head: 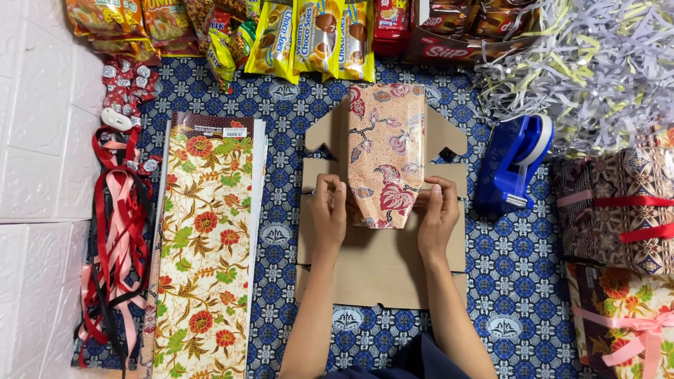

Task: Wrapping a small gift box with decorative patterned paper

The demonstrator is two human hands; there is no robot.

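Pressing with both hands, left hand [328, 210] and right hand [438, 214] are clamping the patterned paper [385, 154] onto flat cardboard [379, 260]; uneven pressure is risking a crooked fold.

Floral wrapped strip [385, 151] flat on cardboard [379, 263]

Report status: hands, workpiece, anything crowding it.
Left hand and right hand grip the floral-wrapped piece at its lower edges. It lies on flat cardboard. Blue tape dispenser close at right, not touching.
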